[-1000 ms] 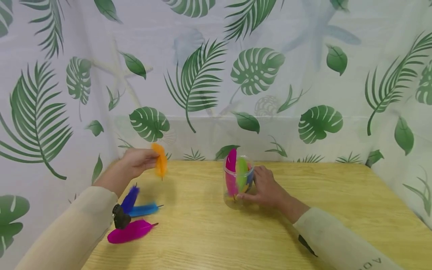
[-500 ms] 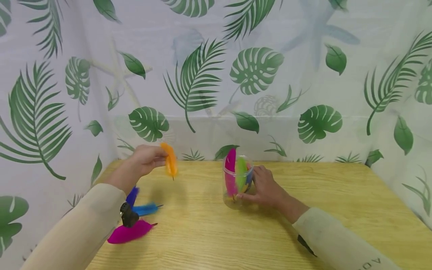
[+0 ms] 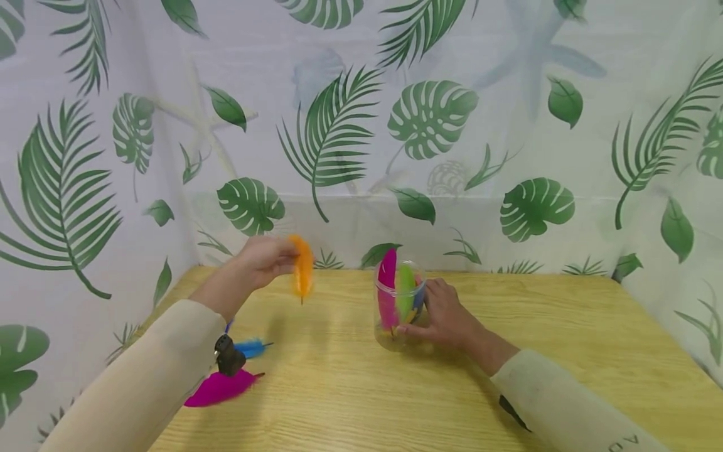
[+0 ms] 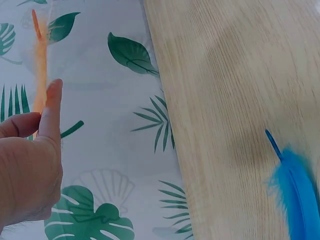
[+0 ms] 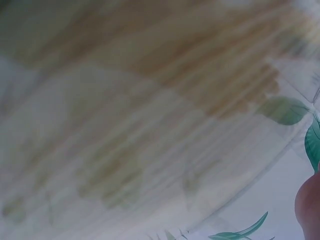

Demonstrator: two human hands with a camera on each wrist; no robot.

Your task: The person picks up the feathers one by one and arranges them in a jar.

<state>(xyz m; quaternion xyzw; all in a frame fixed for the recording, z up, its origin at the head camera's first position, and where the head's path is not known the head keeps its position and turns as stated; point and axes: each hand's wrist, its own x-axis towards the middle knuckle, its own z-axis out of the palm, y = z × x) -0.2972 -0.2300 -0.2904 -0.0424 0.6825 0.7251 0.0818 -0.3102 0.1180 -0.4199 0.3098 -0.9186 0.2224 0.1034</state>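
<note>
Orange feather (image 3: 304,270) pinched, the left hand (image 3: 267,260) hung across open room from the clear cup (image 3: 390,341) the right hand (image 3: 446,318) gripped short of the worktop's back edge (image 3: 519,277).

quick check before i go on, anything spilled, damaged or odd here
Nothing stands out: the clear cup stands upright, held by the right hand; the left hand pinches an orange feather; the blue feather and magenta feather on the table look undamaged where visible.

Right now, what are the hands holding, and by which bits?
The left fingers pinch the orange feather by its upper part; the right fingers hold the cup by its side.
</note>
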